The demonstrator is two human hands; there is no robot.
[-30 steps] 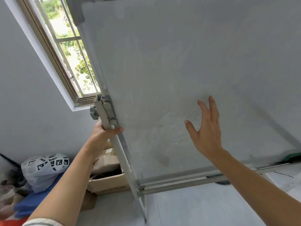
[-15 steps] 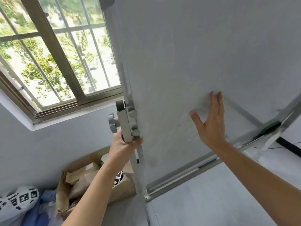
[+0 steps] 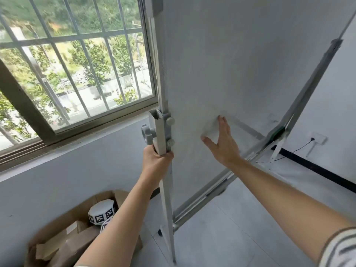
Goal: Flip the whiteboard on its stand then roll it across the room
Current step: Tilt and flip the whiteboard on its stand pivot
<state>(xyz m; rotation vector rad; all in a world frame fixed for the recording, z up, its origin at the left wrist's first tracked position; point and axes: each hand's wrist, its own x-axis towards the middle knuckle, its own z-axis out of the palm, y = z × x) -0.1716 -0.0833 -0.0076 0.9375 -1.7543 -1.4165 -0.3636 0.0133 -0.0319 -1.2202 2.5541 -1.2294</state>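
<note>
— Fingers (image 3: pixel 165 155) of the left hand (image 3: pixel 156 162)?
— Wrapped around the stand post (image 3: pixel 160 132), just under its knob (image 3: pixel 148 134).
— Right hand (image 3: pixel 223 143)?
— Flat, fingers spread, on the whiteboard (image 3: pixel 240 64), which stands right of the window (image 3: pixel 77 64), above the cardboard box (image 3: pixel 63 237).

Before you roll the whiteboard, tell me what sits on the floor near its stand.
A cardboard box of packaging sits on the floor left of the stand post, beside its foot. The tiled floor on the near side looks bare. The left hand grips the post; the right hand lies flat on the whiteboard.
</note>
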